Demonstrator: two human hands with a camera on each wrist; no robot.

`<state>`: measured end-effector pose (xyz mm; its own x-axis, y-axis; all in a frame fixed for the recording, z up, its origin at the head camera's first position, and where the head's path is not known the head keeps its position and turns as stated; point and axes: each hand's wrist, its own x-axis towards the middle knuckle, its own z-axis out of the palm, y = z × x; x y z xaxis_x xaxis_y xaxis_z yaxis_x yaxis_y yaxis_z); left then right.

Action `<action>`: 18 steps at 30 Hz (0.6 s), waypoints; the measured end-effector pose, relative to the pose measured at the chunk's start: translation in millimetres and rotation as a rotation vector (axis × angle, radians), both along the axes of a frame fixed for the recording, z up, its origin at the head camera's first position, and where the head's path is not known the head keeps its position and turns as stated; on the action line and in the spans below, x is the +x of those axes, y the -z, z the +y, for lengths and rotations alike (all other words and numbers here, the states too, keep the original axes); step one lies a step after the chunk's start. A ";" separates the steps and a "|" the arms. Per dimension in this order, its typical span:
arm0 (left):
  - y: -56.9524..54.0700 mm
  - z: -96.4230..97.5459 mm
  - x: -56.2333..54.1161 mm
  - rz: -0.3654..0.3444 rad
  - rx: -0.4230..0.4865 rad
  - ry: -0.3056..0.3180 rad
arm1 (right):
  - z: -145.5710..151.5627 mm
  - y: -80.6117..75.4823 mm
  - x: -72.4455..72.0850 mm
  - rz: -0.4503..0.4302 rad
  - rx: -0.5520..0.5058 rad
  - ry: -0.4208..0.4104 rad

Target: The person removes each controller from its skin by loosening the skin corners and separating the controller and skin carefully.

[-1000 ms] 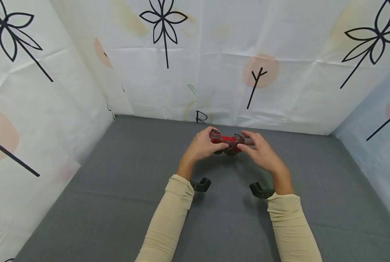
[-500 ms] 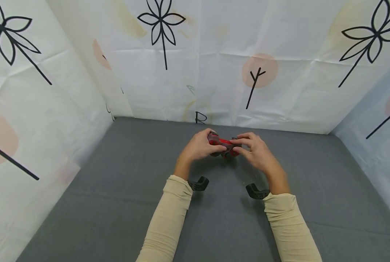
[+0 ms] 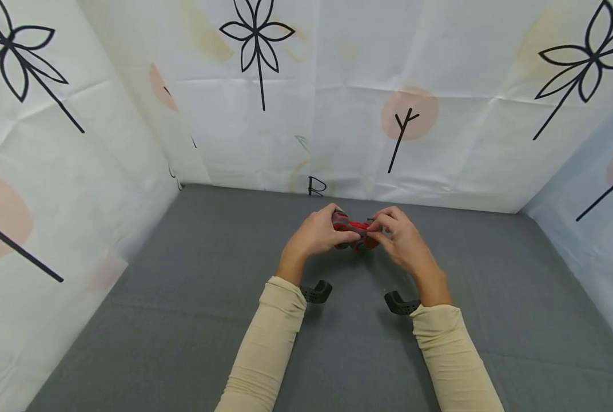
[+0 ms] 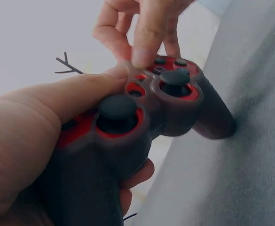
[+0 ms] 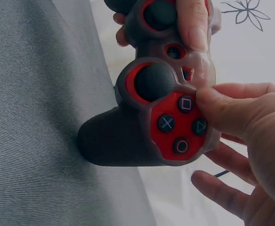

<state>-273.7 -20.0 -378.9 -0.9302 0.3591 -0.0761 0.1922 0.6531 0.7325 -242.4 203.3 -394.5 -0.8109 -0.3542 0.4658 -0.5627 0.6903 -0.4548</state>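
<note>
A red game controller (image 5: 164, 150) wears a smoky, see-through silicone sleeve (image 5: 151, 49); its thumbsticks and buttons poke through. My left hand (image 3: 314, 232) grips the controller's left side, the thumb lying across its face, as the left wrist view shows. My right hand (image 3: 401, 237) pinches the sleeve at the controller's upper edge, thumb beside the square button (image 5: 185, 104). The other right fingers reach behind and below that edge. In the left wrist view the far handle (image 4: 215, 115) is covered by the sleeve, its tip close to the cloth. The controller's back is hidden.
Grey cloth (image 3: 183, 343) covers the table under both arms. White printed curtains (image 3: 337, 57) stand behind and at both sides, close beyond the hands. A black wrist mount (image 3: 317, 292) juts inward from the left wrist, and another mount (image 3: 400, 303) from the right.
My right hand has shifted left along the controller, from its right end toward the middle. The sleeve's loose part no longer sticks out at the right. The left hand keeps its hold.
</note>
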 end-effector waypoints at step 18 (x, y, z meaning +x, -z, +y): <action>-2.0 2.7 1.0 -0.010 -0.063 -0.022 | 1.6 -2.7 0.0 -0.092 0.015 -0.010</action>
